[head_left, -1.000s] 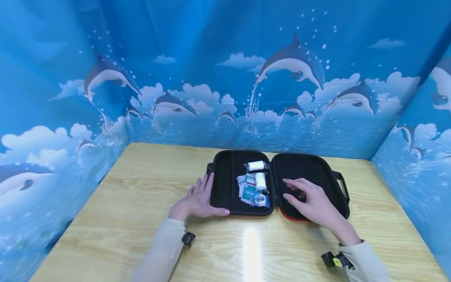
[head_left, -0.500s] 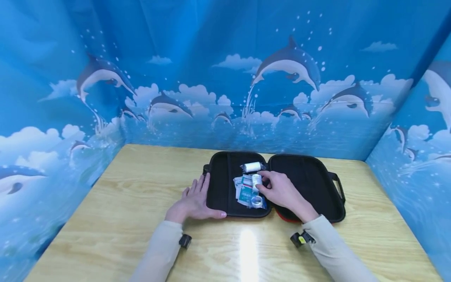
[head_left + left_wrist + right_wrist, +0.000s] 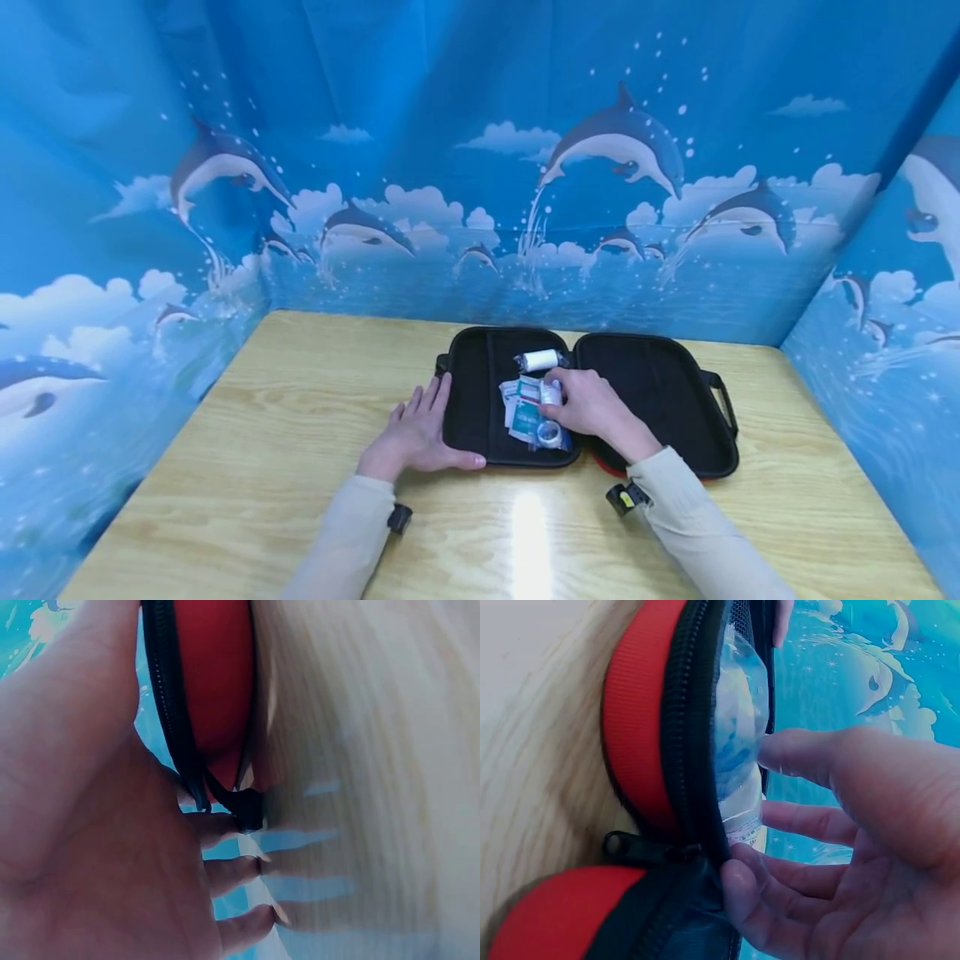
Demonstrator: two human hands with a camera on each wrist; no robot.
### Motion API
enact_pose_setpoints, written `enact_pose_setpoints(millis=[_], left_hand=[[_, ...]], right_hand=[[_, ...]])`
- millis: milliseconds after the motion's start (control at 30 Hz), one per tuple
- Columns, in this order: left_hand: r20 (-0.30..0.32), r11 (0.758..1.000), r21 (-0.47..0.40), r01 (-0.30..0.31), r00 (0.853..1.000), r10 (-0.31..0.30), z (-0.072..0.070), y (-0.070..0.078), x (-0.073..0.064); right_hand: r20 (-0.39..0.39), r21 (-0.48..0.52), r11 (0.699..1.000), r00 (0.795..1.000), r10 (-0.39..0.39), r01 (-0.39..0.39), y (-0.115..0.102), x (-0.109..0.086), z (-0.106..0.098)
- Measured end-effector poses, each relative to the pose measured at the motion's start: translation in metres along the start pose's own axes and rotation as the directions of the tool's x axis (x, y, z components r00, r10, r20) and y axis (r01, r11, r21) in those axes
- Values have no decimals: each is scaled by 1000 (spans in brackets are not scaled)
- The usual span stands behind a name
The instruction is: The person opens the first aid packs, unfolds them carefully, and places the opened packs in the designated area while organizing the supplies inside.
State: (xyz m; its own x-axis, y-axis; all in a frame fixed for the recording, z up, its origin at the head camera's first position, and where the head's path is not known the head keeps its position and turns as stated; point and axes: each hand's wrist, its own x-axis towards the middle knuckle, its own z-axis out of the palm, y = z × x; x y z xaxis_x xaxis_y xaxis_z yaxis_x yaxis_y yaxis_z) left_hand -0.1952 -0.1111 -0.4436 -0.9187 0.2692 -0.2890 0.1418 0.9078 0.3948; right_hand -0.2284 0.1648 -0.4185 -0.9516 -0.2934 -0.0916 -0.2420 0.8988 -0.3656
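An unzipped black-lined case (image 3: 468, 408) with a red outer shell (image 3: 217, 675) lies spread flat on the table. My left hand (image 3: 416, 437) rests against its left edge, fingers straight and spread, thumb along the front edge. Over the left half, my right hand (image 3: 600, 410) grips a wrapped white bandage roll (image 3: 551, 392), thumb on the near side and fingers on the far side. Beside that roll lie green-and-white flat packets (image 3: 527, 408). A clear-wrapped tape roll (image 3: 549, 434) sits just in front, and a second white bandage roll (image 3: 540, 360) lies behind.
The right half (image 3: 675, 408) of the case has a carry handle (image 3: 722, 398) on its outer side. Under everything is a wooden table (image 3: 322, 375). Blue dolphin-print curtains (image 3: 420, 167) surround it at the back and sides.
My right hand has moved left from above the right half of the case to the bandage roll in the left half and taken hold of it. My left hand stays at the left edge.
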Motion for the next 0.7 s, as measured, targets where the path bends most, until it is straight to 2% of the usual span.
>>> enact_pose_setpoints(millis=[400, 700], left_hand=[[13, 1000, -16, 5, 1000, -5, 0, 2, 2], [34, 999, -19, -37, 999, 37, -1, -3, 1]], right_hand=[[18, 11, 999, 999, 41, -41, -9, 1, 2], [-24, 78, 996, 999, 43, -41, -12, -2, 10]])
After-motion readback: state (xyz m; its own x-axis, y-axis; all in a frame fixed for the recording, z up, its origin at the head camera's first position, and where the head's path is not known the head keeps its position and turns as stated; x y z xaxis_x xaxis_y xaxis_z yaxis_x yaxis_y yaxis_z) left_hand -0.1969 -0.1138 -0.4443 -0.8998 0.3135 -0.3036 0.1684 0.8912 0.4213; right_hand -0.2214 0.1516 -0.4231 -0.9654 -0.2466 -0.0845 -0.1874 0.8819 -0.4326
